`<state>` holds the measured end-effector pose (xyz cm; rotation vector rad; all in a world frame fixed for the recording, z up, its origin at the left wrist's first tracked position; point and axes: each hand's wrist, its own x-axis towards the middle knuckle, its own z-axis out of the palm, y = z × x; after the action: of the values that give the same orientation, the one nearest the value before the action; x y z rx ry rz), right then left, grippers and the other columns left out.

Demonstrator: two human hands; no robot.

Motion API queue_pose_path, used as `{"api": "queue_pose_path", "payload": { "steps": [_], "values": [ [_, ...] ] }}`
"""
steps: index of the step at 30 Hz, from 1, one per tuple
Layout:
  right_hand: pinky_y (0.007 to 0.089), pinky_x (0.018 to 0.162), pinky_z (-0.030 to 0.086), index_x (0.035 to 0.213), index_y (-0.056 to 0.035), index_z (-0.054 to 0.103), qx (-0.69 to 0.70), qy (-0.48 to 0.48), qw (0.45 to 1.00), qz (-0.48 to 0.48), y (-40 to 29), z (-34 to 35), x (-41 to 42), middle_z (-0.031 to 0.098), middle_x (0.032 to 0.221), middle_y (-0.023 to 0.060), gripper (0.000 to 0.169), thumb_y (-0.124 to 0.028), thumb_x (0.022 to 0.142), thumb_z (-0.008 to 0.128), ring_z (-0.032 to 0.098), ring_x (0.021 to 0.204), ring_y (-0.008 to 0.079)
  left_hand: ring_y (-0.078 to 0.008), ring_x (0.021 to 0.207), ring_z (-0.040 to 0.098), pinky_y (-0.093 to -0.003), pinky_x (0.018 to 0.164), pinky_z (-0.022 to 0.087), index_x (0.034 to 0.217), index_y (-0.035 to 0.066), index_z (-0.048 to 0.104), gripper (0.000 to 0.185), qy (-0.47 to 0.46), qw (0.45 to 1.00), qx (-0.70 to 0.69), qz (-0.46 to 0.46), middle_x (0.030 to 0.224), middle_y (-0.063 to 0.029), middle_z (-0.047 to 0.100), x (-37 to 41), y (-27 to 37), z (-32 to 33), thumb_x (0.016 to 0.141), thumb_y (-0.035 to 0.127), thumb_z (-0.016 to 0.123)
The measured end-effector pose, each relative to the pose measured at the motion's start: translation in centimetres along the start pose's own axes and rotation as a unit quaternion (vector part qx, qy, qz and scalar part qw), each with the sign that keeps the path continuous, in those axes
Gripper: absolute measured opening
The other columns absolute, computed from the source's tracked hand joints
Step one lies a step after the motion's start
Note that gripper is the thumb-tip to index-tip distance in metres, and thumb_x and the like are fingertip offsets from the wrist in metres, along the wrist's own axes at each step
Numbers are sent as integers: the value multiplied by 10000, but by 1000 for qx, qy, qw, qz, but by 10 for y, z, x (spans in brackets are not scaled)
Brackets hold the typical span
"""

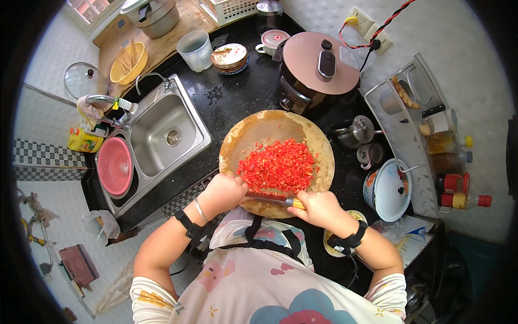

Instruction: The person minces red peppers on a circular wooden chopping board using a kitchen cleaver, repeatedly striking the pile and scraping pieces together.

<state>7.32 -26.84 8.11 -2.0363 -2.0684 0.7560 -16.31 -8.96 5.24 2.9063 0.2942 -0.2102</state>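
Chopped red chili peppers [279, 166] lie heaped on a round wooden chopping board [259, 125]. Along the heap's near edge lies a knife [267, 197], its blade flecked with red. My right hand [317, 208] grips its yellowish handle. At the blade's far left end is my left hand [230, 191], its fingers curled against the tip; whether they pinch the blade is hidden.
A stainless steel sink [164, 133] is left of the board, with a pink colander [115, 166] beside it. Behind the board stands an electric pressure cooker [307, 60]. A lidded enamel pot [392, 190] and a bowl [356, 214] are at right.
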Motion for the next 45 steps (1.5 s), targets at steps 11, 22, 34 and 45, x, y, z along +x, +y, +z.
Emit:
{"api": "queue_pose_path", "payload": {
  "steps": [11,22,34,45],
  "values": [
    [428,551,538,769,-55,603,28,-26,999,2,-9,31,-11,670,692,143,430,-474,856,648,674,632,325,-257,690,647,-372,607,520,744,99,623,359,-63,997,6,-33,709,-58,607,-31,20,23,805,448,681],
    [452,565,537,767,-66,624,27,-37,999,-11,13,40,6,657,656,152,435,-491,860,638,671,630,348,-271,588,643,-386,539,517,650,91,622,425,-68,997,-8,-38,648,-79,627,-15,15,28,841,470,643],
    [396,554,537,764,-53,598,-67,56,996,-29,-4,2,7,644,652,128,408,-446,835,680,671,617,296,-275,657,670,-390,604,535,785,76,628,350,9,998,11,-64,718,-88,642,-4,9,19,777,416,711],
    [387,544,535,748,-78,592,-112,36,991,-66,28,20,36,620,596,101,435,-497,830,674,662,584,282,-267,590,646,-375,534,524,741,85,618,255,28,996,23,-80,677,-79,613,-1,9,61,781,325,696]
  ]
}}
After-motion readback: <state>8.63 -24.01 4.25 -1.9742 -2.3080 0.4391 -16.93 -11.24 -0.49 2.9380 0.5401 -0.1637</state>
